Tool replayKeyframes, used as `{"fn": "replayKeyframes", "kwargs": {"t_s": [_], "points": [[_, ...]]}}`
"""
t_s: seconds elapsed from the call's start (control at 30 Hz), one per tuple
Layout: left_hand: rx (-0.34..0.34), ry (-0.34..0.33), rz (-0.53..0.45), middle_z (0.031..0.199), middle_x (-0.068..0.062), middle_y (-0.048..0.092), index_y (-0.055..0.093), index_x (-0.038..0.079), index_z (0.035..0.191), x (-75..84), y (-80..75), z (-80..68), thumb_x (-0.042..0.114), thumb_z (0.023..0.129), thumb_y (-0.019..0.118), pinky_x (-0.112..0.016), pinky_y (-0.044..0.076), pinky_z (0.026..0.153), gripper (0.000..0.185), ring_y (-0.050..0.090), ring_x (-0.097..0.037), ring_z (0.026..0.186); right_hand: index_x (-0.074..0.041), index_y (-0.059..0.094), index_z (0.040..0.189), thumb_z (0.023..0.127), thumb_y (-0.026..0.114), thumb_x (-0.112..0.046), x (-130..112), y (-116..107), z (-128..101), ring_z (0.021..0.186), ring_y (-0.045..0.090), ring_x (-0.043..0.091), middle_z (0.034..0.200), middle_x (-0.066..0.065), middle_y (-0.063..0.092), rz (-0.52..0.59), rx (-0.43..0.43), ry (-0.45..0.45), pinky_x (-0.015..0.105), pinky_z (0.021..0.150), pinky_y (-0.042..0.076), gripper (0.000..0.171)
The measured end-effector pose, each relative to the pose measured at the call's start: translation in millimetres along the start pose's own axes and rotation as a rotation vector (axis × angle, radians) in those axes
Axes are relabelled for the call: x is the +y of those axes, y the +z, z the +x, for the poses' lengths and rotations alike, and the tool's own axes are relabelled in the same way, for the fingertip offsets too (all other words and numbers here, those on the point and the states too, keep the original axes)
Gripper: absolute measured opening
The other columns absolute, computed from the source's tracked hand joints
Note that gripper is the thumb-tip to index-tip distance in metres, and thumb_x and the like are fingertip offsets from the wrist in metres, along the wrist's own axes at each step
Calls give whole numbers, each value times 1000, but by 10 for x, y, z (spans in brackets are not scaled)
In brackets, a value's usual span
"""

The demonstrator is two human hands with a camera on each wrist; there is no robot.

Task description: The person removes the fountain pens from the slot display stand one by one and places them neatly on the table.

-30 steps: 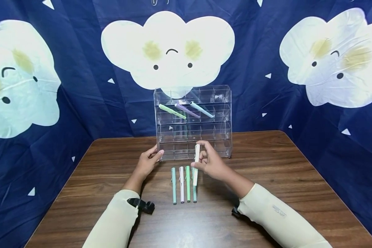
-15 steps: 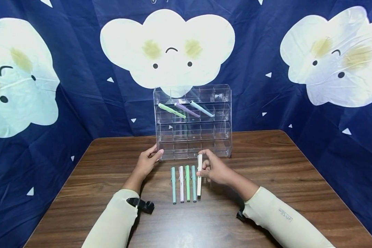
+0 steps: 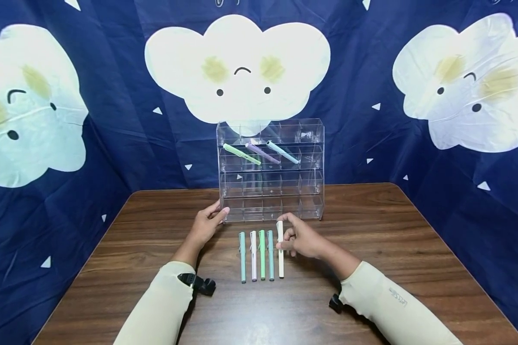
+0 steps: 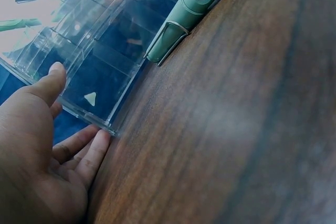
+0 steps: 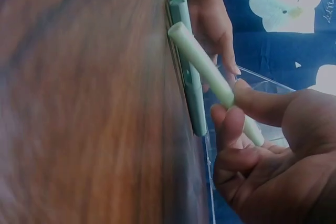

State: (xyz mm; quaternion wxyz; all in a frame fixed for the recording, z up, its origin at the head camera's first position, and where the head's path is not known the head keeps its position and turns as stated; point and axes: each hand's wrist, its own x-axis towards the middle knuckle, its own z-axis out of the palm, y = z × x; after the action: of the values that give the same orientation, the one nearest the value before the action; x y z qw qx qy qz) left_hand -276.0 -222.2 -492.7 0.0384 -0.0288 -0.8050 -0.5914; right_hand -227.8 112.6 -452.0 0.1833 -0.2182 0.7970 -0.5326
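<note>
One white pen [image 3: 281, 259] in right hand [image 3: 303, 238]

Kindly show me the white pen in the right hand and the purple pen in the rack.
White pen [image 3: 281, 259], head view: lower part of its barrel.
Purple pen [image 3: 263, 153], head view: middle of its length.

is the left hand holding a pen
No, the left hand grips a lower corner of the clear rack, while the right hand pinches the white pen.
</note>
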Motion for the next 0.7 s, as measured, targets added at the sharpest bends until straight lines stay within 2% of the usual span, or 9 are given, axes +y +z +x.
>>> {"fn": "replayKeyframes", "kwargs": {"t_s": [0.3,0.5,0.7], "points": [[-9,-10,-8,154,-27,62,49,18,166,-17,-5,25,34,109,71,-45,61,111,62,64,-40,139,5,36,154,98,80,-5,108,21,35,54,55,17,80,4,62,-25,-15,18,23,50,47,72],[-7,-7,6,153,-26,63,48,19,166,-18,6,40,35,109,70,-42,62,108,63,66,-38,137,5,37,155,98,79,-4,193,21,75,52,50,15,79,2,59,34,-32,39,23,50,46,71],[-3,-10,4,153,-27,63,46,17,167,-10,20,25,32,110,69,-45,62,109,63,67,-36,135,6,39,156,95,81,-4,262,24,106,49,49,14,75,0,60,81,-32,68,23,47,45,75]]}}
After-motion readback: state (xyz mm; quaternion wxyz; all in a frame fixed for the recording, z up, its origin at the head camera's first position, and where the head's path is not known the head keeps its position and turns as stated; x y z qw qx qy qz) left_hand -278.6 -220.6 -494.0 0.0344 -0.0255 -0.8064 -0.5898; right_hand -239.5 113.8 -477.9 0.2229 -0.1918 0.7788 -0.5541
